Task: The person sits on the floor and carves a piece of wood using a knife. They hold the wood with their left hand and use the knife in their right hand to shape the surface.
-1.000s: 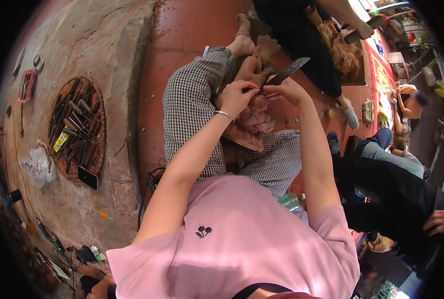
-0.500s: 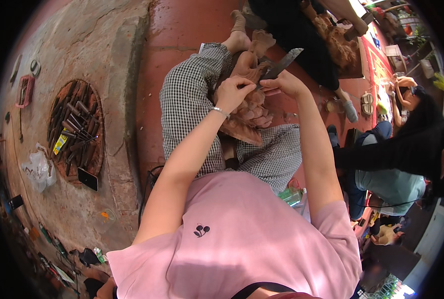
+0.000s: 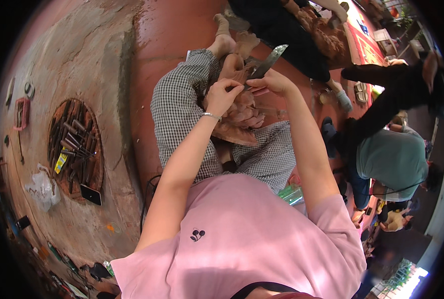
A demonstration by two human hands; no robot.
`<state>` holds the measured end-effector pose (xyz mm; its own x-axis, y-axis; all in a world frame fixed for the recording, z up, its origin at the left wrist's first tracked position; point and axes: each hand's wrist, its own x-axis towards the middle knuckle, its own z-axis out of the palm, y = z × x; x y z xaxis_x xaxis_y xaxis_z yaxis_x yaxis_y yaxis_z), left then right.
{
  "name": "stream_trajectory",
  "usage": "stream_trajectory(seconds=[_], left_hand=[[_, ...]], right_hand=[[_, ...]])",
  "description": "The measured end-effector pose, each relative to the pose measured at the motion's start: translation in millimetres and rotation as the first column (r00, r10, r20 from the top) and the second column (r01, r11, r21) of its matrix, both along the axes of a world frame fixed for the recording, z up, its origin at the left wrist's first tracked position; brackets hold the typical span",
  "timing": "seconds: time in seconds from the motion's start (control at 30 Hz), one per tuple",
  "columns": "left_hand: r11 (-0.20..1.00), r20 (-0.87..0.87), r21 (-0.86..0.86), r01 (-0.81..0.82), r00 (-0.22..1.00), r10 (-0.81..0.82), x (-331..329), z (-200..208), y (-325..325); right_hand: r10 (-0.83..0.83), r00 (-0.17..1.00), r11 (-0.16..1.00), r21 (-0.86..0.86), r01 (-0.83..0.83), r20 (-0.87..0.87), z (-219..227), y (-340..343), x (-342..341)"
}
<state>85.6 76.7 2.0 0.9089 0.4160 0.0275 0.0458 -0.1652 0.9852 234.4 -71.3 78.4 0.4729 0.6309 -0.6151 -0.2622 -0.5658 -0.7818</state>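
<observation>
A brown carved wooden piece (image 3: 243,110) with leaf-like relief lies between my checked trouser legs. My right hand (image 3: 275,82) is closed around a knife (image 3: 268,62), its broad dark blade pointing up and away with a bright tip. Close beside it, over the carving, my left hand (image 3: 223,95) has thumb and forefinger pressed together. Whatever those fingertips hold, if anything, is too small to make out. The knife's lower end is hidden by my right hand.
At left, a round woven tray (image 3: 102,164) holds several chisels, with a phone (image 3: 90,195) at its edge and a plastic bag (image 3: 43,191) beside it. A green bottle (image 3: 291,194) lies by my right thigh. Other people sit at right; one in black (image 3: 389,99) stands near.
The whole view has shifted slightly. Both hands keep nearly the same pose over the carving. At right, the person in black has moved, and more of the person in green shows.
</observation>
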Motion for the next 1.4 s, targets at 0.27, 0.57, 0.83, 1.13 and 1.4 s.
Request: stream_trajectory(seconds=[0.27, 0.57, 0.83, 1.13, 1.4], left_hand=[[0.993, 0.081, 0.109, -0.051, 0.996, 0.042, -1.7, 4.2, -5.5], [0.908, 0.272, 0.344, -0.238, 0.951, 0.146, -20.9, -10.6, -11.2], [0.873, 0.217, 0.488, -0.018, 0.971, -0.101, -48.4, 5.3, -0.5], [0.971, 0.206, 0.237, -0.041, 0.978, -0.01, -61.9, -4.4, 1.8], [0.97, -0.076, 0.212, -0.117, 0.988, 0.136, -38.1, -32.9, 17.4]], right_hand=[[-0.039, 0.999, 0.999, 0.009, 0.038, 0.035, -5.2, -5.2, -4.4], [-0.487, 0.864, 0.81, 0.303, 0.502, -0.128, -36.1, -36.6, -54.5], [-0.671, 0.721, 0.599, 0.447, 0.665, -0.172, -65.9, -57.6, -100.5], [-0.738, 0.66, 0.568, 0.399, 0.72, -0.14, -78.4, -64.2, -112.9], [-0.747, 0.663, 0.585, 0.43, 0.688, -0.044, -85.4, -62.5, -119.5]])
